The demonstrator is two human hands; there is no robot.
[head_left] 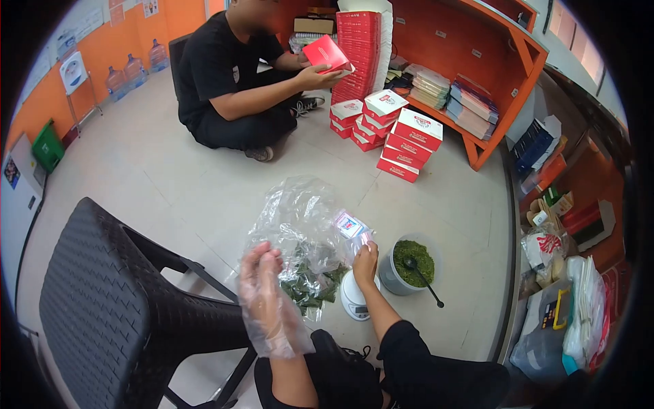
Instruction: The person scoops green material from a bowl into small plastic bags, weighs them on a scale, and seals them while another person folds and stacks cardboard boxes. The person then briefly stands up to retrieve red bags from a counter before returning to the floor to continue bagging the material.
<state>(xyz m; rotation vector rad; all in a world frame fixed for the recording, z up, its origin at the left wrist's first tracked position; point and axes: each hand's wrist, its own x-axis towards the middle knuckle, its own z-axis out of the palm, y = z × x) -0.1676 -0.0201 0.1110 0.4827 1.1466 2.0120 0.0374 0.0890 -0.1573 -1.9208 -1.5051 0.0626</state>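
My left hand (264, 300) wears a clear, loose plastic glove. It is raised in front of the large clear plastic bag (289, 204), with fingers pointing up and nothing visible in them. Dark green leaf-like pieces (306, 286) show in and through that bag. My right hand (366, 264), bare, grips a small clear plastic pouch (351, 226) with a printed blue, red and white label. Below that hand sits a white kitchen scale (353, 300), partly covered by my wrist. To its right, a tub (390, 276) holds green shredded material and a black spoon (422, 276).
A person (238, 82) sits cross-legged on the floor holding a red box (327, 56). Red and white boxes (409, 146) are stacked beside an orange shelf (504, 129). A black woven stool (102, 293) stands close on my left. Bins and bags (545, 341) line the right side.
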